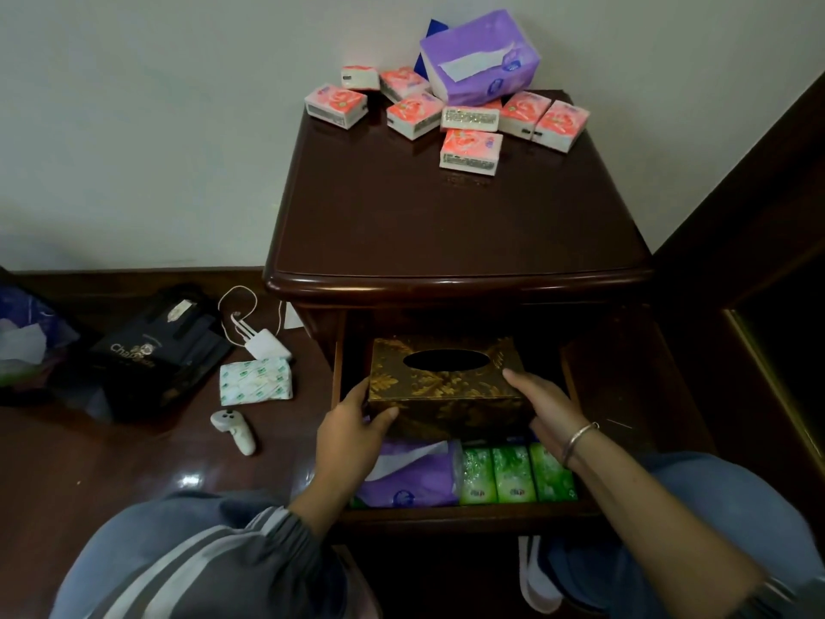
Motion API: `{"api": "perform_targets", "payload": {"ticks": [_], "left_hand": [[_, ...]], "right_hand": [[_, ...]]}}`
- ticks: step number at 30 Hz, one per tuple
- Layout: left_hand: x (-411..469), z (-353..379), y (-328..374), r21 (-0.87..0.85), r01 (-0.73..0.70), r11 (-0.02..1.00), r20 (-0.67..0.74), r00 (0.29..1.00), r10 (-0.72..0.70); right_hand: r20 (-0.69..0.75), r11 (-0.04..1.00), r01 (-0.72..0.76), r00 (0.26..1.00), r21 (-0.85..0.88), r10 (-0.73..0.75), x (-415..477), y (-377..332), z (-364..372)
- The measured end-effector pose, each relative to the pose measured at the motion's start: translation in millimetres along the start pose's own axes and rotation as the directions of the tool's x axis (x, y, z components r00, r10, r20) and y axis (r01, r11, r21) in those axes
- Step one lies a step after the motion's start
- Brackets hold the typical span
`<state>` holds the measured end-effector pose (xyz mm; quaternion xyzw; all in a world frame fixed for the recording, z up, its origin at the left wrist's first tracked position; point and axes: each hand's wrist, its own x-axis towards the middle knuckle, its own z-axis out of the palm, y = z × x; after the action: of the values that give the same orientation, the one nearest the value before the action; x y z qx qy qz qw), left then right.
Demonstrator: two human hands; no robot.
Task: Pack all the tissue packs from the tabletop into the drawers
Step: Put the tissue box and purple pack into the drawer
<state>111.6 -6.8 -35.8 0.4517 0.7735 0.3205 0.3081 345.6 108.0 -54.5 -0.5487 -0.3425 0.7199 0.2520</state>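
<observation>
Several small pink tissue packs (471, 150) and one large purple tissue pack (480, 58) lie at the back of the dark wooden nightstand top (424, 225). Below it the top drawer (468, 511) is pulled out. Inside the drawer a purple tissue pack (410, 478) and three green tissue packs (513, 475) lie at the front. A gold patterned tissue box (446, 386) sits over the drawer's back part. My left hand (352, 431) grips its left front corner and my right hand (542, 408) holds its right side.
On the floor to the left lie a white-and-green tissue pack (255, 381), a white charger with cable (267, 344), a white controller (234, 430) and a black bag (152, 346). Dark wooden furniture (759, 261) stands right of the nightstand. My knees flank the drawer.
</observation>
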Motion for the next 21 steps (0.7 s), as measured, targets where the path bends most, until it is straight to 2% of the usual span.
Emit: {"api": "perform_targets", "payload": {"ticks": [8, 12, 17, 21], "left_hand": [[23, 1, -2, -0.036, 0.054, 0.998, -0.104, 0.993, -0.057], [37, 3, -10, -0.068, 0.1, 0.993, -0.179, 0.978, -0.11], [51, 8, -16, -0.247, 0.169, 0.954, -0.245, 0.942, -0.231], [49, 15, -20, -0.302, 0.207, 0.931, -0.278, 0.915, -0.293]], "right_hand": [[-0.007, 0.999, 0.045, 0.999, 0.012, -0.045, 30, -5, 14], [-0.056, 0.995, 0.056, 0.997, -0.082, -0.06, 48, -6, 26], [-0.055, 0.985, 0.044, 0.997, -0.169, -0.054, 60, -3, 36], [-0.07, 0.954, -0.044, 0.997, -0.297, 0.024, 64, -2, 38]]}}
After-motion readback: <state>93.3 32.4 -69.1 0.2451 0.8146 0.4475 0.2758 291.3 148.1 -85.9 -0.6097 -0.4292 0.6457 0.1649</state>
